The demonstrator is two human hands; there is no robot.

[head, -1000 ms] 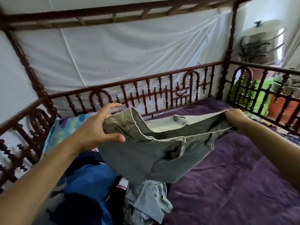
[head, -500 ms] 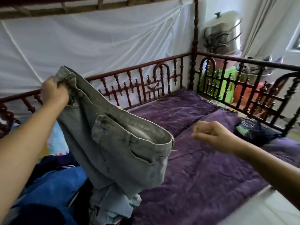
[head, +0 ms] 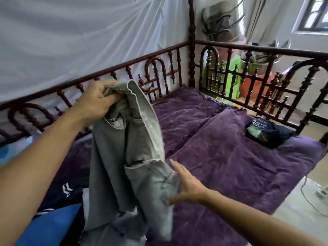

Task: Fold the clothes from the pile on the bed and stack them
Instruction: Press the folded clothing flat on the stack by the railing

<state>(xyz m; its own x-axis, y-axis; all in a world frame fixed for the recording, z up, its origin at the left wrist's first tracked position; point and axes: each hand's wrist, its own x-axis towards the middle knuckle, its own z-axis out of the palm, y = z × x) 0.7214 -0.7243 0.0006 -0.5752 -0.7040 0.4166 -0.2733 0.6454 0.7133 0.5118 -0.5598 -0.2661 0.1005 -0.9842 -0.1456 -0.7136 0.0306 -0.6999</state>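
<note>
A pair of pale grey jeans [head: 113, 157] hangs in the air over the left of the bed. My left hand [head: 97, 100] grips its waistband at the top. My right hand [head: 186, 185] is spread with straight fingers and touches the jeans' lower right edge. The rest of the pile, dark navy and blue clothes [head: 53, 219], lies at the lower left, partly hidden by the jeans. A folded dark garment with a printed label [head: 266, 132] lies at the bed's far right corner.
The purple bedspread [head: 230, 166] covers the bed. A carved dark wooden railing [head: 230, 71] runs along the back and right sides, with a corner post [head: 191, 41]. White cloth hangs behind. Floor with a cable lies beyond the right edge.
My left hand has lowered and moved right with the jeans, which now hang folded lengthwise. My right hand has come down and left to touch the jeans. The view has turned right.
</note>
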